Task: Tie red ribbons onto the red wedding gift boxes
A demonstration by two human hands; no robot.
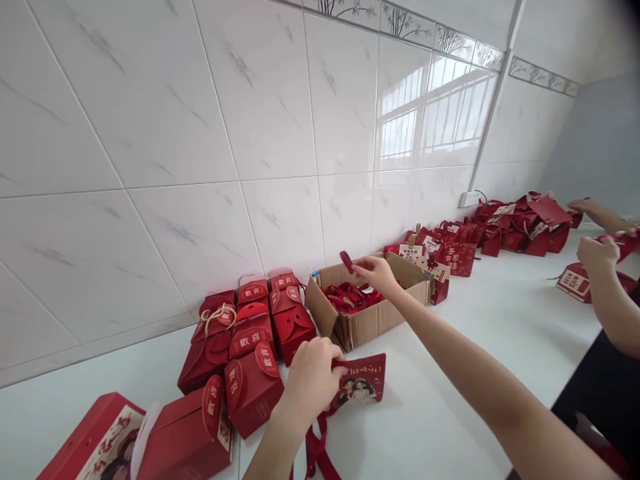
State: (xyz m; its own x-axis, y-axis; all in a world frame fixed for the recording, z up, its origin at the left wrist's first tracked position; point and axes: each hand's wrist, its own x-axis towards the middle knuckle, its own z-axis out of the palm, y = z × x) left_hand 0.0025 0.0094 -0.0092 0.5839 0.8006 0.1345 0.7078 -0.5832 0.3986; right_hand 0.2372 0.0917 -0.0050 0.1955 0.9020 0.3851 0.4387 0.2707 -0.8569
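Note:
My left hand (311,379) is closed on a red printed card (361,381) that carries a picture of two people, with red ribbon (317,450) hanging from below it. Over an open cardboard box (367,319) full of red pieces, my right hand (376,271) reaches out and pinches a small dark red piece (346,261) at its fingertips. Several closed red gift boxes (250,333) stand in a cluster just left of my left hand.
Larger red boxes (165,440) lie at the lower left on the white counter (500,347). More red boxes and tags (500,230) line the tiled wall toward the far right. Another person's hands (597,250) work at the right edge.

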